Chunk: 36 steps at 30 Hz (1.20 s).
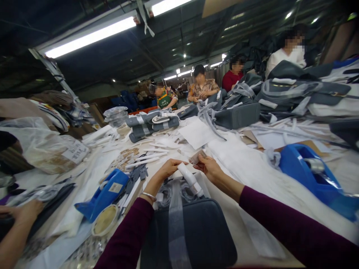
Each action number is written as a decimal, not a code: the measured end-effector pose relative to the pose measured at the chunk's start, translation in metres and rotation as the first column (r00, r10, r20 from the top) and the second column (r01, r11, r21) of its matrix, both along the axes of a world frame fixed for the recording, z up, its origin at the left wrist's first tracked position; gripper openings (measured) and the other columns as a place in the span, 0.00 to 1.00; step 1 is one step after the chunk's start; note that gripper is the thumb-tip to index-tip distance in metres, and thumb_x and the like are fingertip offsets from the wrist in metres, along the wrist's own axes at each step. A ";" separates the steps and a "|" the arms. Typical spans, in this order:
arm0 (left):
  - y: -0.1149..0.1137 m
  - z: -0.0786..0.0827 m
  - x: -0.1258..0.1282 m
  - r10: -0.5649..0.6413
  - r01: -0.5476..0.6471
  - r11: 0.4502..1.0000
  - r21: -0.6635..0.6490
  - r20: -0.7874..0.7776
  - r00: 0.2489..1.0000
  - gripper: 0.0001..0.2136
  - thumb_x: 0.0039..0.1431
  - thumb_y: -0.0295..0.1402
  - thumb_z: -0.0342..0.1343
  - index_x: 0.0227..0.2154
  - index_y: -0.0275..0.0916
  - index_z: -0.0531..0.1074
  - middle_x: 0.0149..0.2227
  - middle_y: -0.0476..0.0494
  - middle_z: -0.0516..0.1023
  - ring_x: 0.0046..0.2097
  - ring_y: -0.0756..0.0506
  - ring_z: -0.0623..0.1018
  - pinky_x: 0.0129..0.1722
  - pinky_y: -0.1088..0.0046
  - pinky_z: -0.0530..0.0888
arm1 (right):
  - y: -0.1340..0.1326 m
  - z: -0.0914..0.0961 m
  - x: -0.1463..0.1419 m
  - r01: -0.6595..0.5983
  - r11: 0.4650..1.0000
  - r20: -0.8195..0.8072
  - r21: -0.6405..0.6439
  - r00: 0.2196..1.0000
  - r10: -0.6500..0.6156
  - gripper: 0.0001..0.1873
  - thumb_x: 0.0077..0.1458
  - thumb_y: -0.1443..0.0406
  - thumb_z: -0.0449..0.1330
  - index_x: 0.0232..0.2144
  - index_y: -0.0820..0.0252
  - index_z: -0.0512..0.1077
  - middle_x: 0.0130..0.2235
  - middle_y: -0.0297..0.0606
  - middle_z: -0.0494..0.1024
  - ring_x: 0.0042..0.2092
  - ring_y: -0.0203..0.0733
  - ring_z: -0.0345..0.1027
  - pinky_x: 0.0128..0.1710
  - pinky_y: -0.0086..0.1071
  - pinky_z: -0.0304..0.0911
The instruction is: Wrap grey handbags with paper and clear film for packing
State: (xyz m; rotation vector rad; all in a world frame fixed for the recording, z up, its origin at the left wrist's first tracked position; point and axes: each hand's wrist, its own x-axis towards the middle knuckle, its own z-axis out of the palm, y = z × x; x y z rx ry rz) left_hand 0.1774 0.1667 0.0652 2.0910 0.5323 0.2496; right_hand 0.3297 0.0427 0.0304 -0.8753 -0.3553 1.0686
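Observation:
A dark grey handbag (202,231) lies in front of me with a clear plastic strip (175,220) over it. Its handle is wrapped in white paper (190,178) and rises toward my hands. My left hand (165,170) is closed around the top end of the wrapped handle. Just right of it, my right hand (209,166) pinches a small piece of clear tape (197,157). Both sleeves are dark maroon, and a thin bracelet sits on my left wrist.
Blue tape dispensers stand at left (105,194) and right (311,175), with a tape roll (104,221) near the left one. Grey bags (238,114) pile up behind; white paper covers the table. Another person's hand (19,215) works at far left; several people sit at the back.

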 end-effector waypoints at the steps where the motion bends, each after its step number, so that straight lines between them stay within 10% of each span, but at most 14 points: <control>1: -0.001 -0.001 0.001 -0.003 0.003 1.000 0.019 -0.004 1.000 0.15 0.48 0.36 0.54 0.35 0.34 0.80 0.31 0.43 0.81 0.36 0.44 0.76 0.40 0.70 0.72 | -0.001 0.002 -0.001 -0.005 1.000 -0.002 0.004 1.000 0.005 0.05 0.58 0.64 0.57 0.35 0.60 0.69 0.34 0.38 0.79 0.33 0.37 0.74 0.31 0.29 0.71; 9: -0.001 -0.009 0.004 0.027 -0.010 0.986 0.165 -0.100 0.995 0.12 0.47 0.34 0.52 0.26 0.32 0.78 0.25 0.48 0.78 0.32 0.44 0.75 0.37 0.70 0.73 | -0.007 0.004 0.010 0.074 0.997 0.022 -0.011 0.997 -0.073 0.05 0.60 0.64 0.55 0.36 0.61 0.68 0.32 0.39 0.78 0.33 0.37 0.75 0.31 0.28 0.70; 13: -0.001 -0.002 0.003 0.045 -0.015 0.957 0.291 -0.097 0.994 0.11 0.48 0.31 0.52 0.31 0.35 0.78 0.37 0.44 0.80 0.44 0.41 0.75 0.49 0.65 0.70 | -0.010 0.006 0.016 0.120 0.980 0.062 -0.156 0.992 -0.112 0.04 0.60 0.66 0.53 0.35 0.61 0.67 0.32 0.39 0.77 0.31 0.37 0.73 0.32 0.32 0.70; 19: -0.050 0.022 -0.029 0.283 -0.354 0.631 0.690 0.221 0.933 0.17 0.57 0.33 0.47 0.48 0.35 0.71 0.47 0.37 0.72 0.52 0.40 0.69 0.56 0.56 0.63 | -0.063 0.024 0.023 0.214 0.948 0.176 -0.237 0.969 -0.175 0.10 0.47 0.75 0.59 0.34 0.62 0.71 0.38 0.39 0.75 0.41 0.40 0.69 0.44 0.37 0.64; 22: -0.096 0.029 -0.053 0.274 -0.346 0.618 0.706 0.219 0.936 0.13 0.61 0.35 0.47 0.44 0.38 0.71 0.43 0.41 0.73 0.48 0.42 0.71 0.51 0.61 0.67 | -0.123 0.026 0.007 0.155 0.970 0.424 -0.187 0.904 -0.062 0.16 0.47 0.73 0.59 0.41 0.59 0.73 0.46 0.39 0.74 0.46 0.42 0.67 0.49 0.39 0.61; 28: -0.149 0.011 -0.074 0.234 -0.157 0.702 0.694 -0.016 0.972 0.10 0.63 0.38 0.46 0.35 0.42 0.70 0.37 0.46 0.72 0.42 0.44 0.72 0.42 0.68 0.68 | -0.221 -0.009 -0.061 0.134 0.970 0.639 -0.204 0.768 0.028 0.20 0.52 0.69 0.54 0.48 0.52 0.68 0.48 0.39 0.72 0.48 0.44 0.66 0.50 0.41 0.64; 36: -0.148 -0.014 -0.083 0.326 -0.238 0.626 0.743 0.027 0.945 0.07 0.62 0.36 0.47 0.32 0.42 0.67 0.36 0.46 0.69 0.42 0.43 0.71 0.45 0.67 0.67 | -0.233 -0.073 -0.114 0.035 0.999 0.743 0.009 0.668 -0.030 0.35 0.54 0.68 0.56 0.60 0.36 0.52 0.50 0.38 0.72 0.51 0.49 0.68 0.50 0.40 0.68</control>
